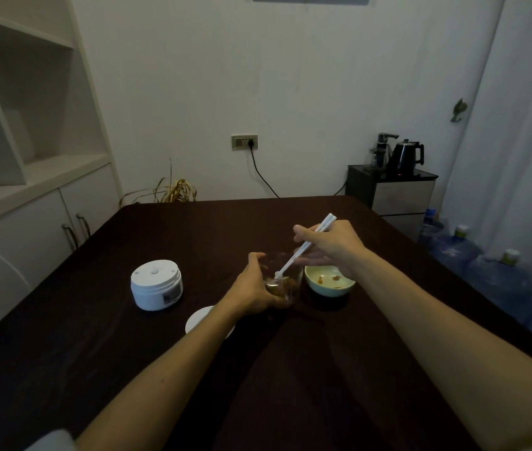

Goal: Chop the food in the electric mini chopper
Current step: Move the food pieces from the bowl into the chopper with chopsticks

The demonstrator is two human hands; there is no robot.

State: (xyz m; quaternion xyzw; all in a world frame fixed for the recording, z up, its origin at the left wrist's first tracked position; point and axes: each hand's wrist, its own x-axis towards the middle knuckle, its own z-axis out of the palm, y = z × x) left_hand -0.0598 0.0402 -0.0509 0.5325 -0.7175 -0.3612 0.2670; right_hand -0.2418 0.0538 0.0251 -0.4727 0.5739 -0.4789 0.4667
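Note:
My left hand [255, 287] grips the clear chopper cup [282, 281] at the middle of the dark table; brownish food lies in its bottom. My right hand [329, 247] holds white chopsticks [303, 247] whose tips reach down into the cup. The white motor unit of the chopper [156, 284] stands apart on the table, left of the cup. A pale green bowl [329, 281] with a few orange-brown food bits sits just right of the cup, partly behind my right wrist.
A white round lid or plate [200, 319] lies near my left forearm. The table [95, 336] has a dark cloth. White cabinets stand left, a kettle stand [394, 193] back right, and water jugs [498, 278] sit on the floor at right.

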